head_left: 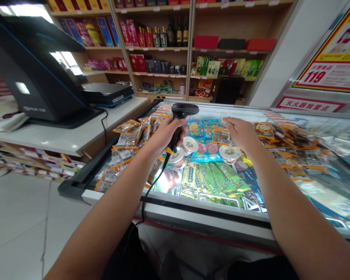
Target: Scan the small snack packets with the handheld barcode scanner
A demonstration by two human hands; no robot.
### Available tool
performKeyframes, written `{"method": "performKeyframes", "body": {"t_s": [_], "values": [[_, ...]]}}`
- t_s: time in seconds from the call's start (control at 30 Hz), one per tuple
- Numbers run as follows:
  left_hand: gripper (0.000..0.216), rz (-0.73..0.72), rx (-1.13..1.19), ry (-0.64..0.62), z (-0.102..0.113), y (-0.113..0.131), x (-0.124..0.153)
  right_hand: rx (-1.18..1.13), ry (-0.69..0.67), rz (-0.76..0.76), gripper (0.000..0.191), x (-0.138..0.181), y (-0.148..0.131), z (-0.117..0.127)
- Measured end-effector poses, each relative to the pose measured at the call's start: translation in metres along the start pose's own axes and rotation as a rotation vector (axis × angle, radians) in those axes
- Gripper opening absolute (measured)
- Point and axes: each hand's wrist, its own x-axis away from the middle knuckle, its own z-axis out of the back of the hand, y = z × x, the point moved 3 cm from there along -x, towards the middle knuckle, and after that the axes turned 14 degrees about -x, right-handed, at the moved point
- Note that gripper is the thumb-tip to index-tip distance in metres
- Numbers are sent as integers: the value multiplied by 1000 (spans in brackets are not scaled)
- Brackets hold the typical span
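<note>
My left hand (163, 134) is wrapped round the handle of a black barcode scanner (183, 112), whose head points away over a chest freezer (192, 212). The scanner's black cable hangs down toward me. My right hand (242, 134) reaches over the freezer's glass lid, fingers curled on a small snack packet (225, 121) that lies among others. On the lid lie orange-edged snack packets (128, 140), round tubs (230, 152) and green ice-pop wrappers (218, 177).
A white counter (61, 136) at the left carries a black till screen (26, 74) and a flat black scale (106, 92). Wooden shelves (189, 50) with bottles and boxes stand behind. A red and yellow poster (335, 54) hangs at the right. White floor tiles lie at the lower left.
</note>
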Motion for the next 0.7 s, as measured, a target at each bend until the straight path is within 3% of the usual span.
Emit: {"method": "performKeyframes", "body": {"t_s": [0.1, 0.23, 0.37, 0.53, 0.7], "values": [[21, 46, 52, 122, 7, 1, -2, 140, -171, -52, 38, 4, 9, -6], [23, 69, 99, 216, 17, 4, 0, 250, -147, -1, 40, 5, -6, -13], [21, 32, 109, 305, 29, 6, 1, 91, -158, 151, 36, 13, -55, -42], [19, 17, 75, 352, 40, 4, -1, -390, -391, 193, 36, 46, -137, -107], [15, 11, 45, 345, 38, 7, 1, -240, -391, 96, 46, 66, -171, -145]]}}
